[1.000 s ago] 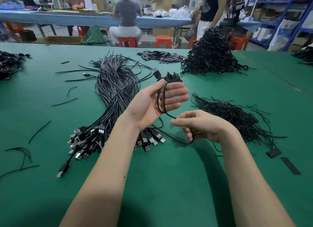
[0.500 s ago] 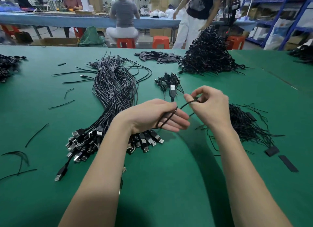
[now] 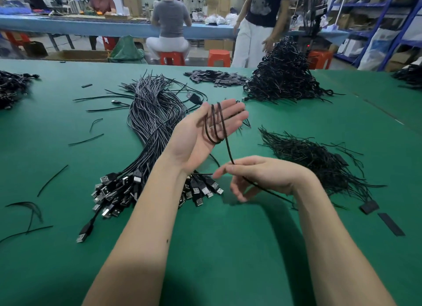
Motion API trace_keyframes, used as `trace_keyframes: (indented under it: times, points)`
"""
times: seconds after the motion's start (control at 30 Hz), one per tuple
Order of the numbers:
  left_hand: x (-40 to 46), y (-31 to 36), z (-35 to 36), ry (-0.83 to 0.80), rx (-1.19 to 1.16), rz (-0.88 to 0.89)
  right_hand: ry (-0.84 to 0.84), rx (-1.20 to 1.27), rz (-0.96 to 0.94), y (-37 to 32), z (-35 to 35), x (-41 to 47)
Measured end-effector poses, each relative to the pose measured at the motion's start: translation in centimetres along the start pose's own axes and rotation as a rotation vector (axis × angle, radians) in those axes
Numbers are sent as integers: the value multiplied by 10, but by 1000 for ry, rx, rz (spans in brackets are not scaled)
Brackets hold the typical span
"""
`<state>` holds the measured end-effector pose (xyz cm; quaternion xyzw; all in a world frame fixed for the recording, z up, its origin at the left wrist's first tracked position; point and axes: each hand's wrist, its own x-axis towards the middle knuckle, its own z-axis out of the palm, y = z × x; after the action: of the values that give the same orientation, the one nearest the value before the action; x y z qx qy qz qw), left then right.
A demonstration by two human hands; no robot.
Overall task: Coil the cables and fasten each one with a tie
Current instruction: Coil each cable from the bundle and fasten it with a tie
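At frame centre, the left hand (image 3: pixel 205 132) is lying flat-fingered, the thin cable (image 3: pixel 215 125) looping around its fingers; the right hand (image 3: pixel 262 175) is pinching the trailing length. Light, limp, probably springy: best pinched just beside the loops.

Bright, even light from overhead, and we're seeing the green tabletop (image 3: pixel 57 271) evenly lit with no harsh glare. Soft shadows pool under both forearms near the tabletop's near edge, the darkest patch spreading beneath the right hand (image 3: pixel 262 175). The left hand (image 3: pixel 205 132) looks crisp, palm well lit, while the right fingertips smear slightly with motion blur. We've got clear wide-angle distortion: the tabletop's far edge bows, and the blue shelving (image 3: pixel 388 20) in the far right corner leans inward. The background workers sit a touch softer, and the far room runs a little dimmer than the tabletop.
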<state>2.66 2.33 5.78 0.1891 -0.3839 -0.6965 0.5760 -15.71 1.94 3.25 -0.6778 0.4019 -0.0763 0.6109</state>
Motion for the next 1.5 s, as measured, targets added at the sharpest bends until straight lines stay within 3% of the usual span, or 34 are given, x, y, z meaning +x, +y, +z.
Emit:
trace_keyframes:
  times: [0.13,0.3,0.4,0.5,0.6,0.73,0.83,0.97,1.07,1.17,1.3,1.5]
  points:
    - [-11,4,-1,-166,98,-156,462,-375,141,9,-10,9]
    - [-12,0,-7,-341,529,-469,772,-159,124,4,-24,5]
    - [-4,-16,-6,-154,721,-558,767,-58,25,-8,-22,4]
    - [7,-29,-7,122,824,-340,641,112,-166,-25,-16,-4]
    - [14,-32,-2,241,541,-131,351,288,-345,-35,-9,-11]
    - [14,-23,1,218,121,-23,139,138,-220,-28,5,-6]
    - [13,-20,6,274,29,22,196,129,-156,-21,7,-1]
    - [10,-17,5,239,-82,-24,473,63,-151,-17,1,7]
    - [4,-15,0,50,-140,-148,511,395,-273,-17,-7,7]
    - [6,-19,-1,22,44,-170,624,324,-337,-17,-9,5]
    - [15,-35,4,351,743,65,926,68,-376,-17,-4,16]
    - [14,-50,12,347,1149,195,972,173,-453,-15,-1,24]
